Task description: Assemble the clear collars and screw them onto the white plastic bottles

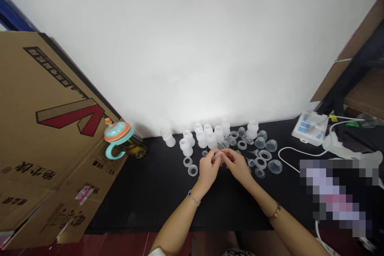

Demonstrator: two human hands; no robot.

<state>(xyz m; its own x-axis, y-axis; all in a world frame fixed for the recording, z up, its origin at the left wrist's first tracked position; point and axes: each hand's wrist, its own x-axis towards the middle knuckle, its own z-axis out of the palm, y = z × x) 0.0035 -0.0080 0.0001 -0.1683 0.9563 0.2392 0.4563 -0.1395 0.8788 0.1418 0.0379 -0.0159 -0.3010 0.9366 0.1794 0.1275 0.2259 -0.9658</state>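
Note:
My left hand and my right hand meet over the middle of the table. Between their fingertips is a small, pale bottle collar ring, mostly hidden by the fingers; I cannot tell whether a nipple sits in it. Behind the hands stand several white baby bottles without tops. To the left, two collar rings lie flat. Clear dome caps, more rings and clear silicone nipples are spread to the right. One bottle with a clear cap stands apart at the left.
A black table runs along a white wall. At the left, a large cardboard box stands beside a lidded drink jug. A white case with a cable, a plastic bag and a blurred-out object lie at the right.

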